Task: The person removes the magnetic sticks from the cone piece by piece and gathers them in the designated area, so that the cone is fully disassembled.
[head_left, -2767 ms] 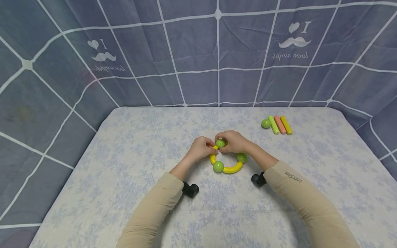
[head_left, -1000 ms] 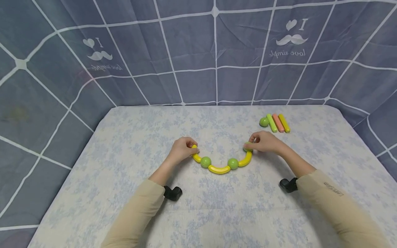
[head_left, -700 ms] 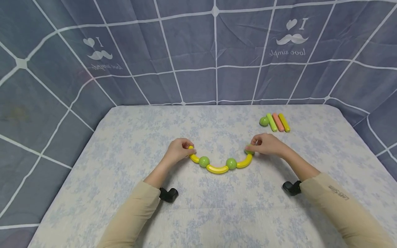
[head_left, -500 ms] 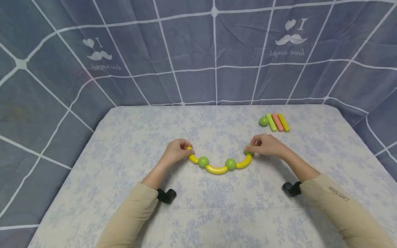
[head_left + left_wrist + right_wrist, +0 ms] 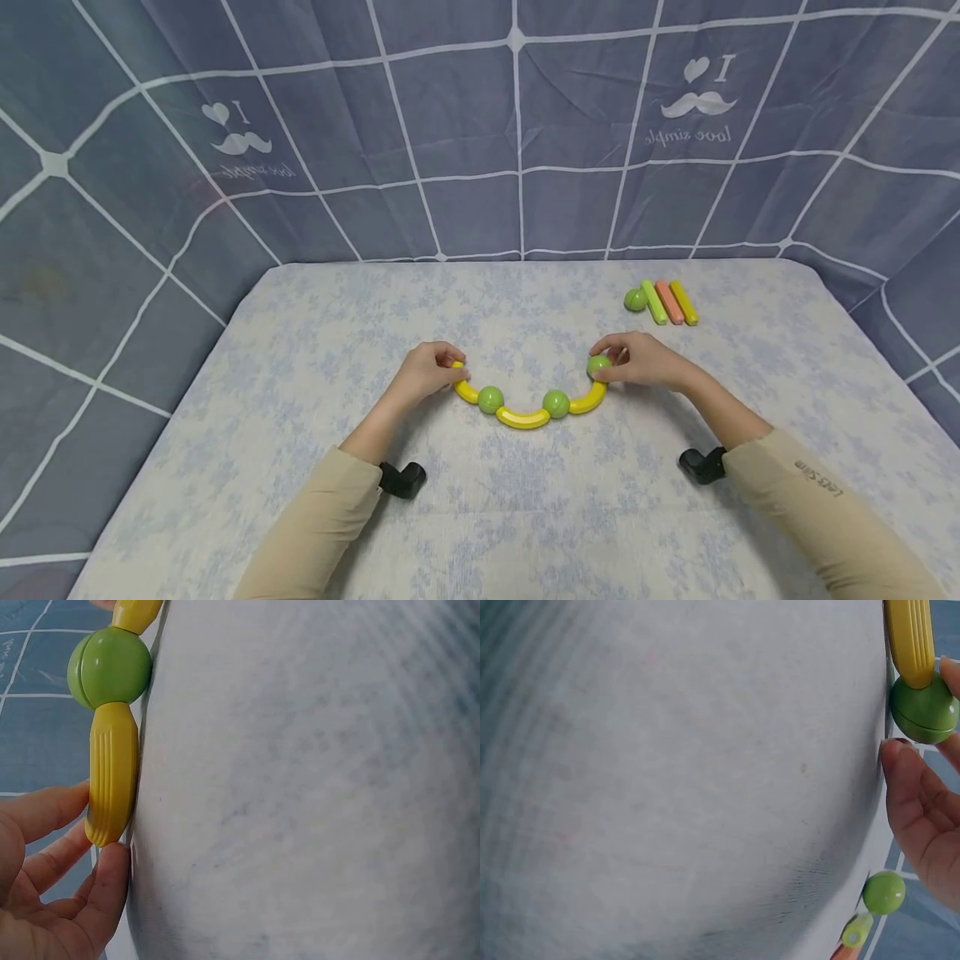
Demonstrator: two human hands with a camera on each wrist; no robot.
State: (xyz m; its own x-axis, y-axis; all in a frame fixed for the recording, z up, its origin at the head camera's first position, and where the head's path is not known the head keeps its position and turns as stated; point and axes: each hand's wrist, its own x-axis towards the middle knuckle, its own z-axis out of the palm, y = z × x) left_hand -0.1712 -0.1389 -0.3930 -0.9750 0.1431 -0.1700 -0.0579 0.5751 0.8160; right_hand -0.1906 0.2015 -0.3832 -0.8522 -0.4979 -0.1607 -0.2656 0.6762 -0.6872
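Fingers of my left hand [image 5: 426, 377] pinching yellow end of curved toy chain [image 5: 523, 407]; right hand [image 5: 643, 362] gripping green end ball [image 5: 597, 365] at 3 o'clock. Chain lying mid-table; keeping pull even, grip light, joints flat.

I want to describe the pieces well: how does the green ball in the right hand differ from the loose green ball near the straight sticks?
The green ball at the chain's end joins a yellow curved piece and is pinched by the right hand; the loose green ball lies untouched beside the straight sticks, farther from the person. Both look alike in colour and size.
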